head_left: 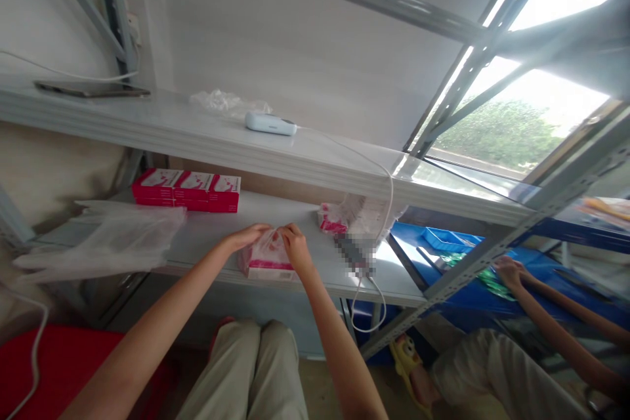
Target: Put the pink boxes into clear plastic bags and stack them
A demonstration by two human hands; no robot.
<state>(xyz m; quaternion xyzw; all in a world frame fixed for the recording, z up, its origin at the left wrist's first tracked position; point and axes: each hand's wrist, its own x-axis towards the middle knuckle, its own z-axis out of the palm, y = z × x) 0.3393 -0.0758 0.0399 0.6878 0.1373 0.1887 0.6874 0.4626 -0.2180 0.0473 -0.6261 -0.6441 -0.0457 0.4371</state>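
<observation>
On the lower shelf, in front of me, a clear plastic bag surrounds a pink and white box. My left hand rests at the bag's upper left, its fingers bent against the film. Across from it, my right hand pinches the top of the bag on the right. Both hands are close together above the box. Farther left on the same shelf stand stacked pink boxes, and loose clear plastic bags lie spread over the front edge.
A pale blue device with a white cable sits on the upper shelf, near crumpled plastic and a dark tablet. Another bagged pink box lies right of my hands. At far right, another person's hands hold green material.
</observation>
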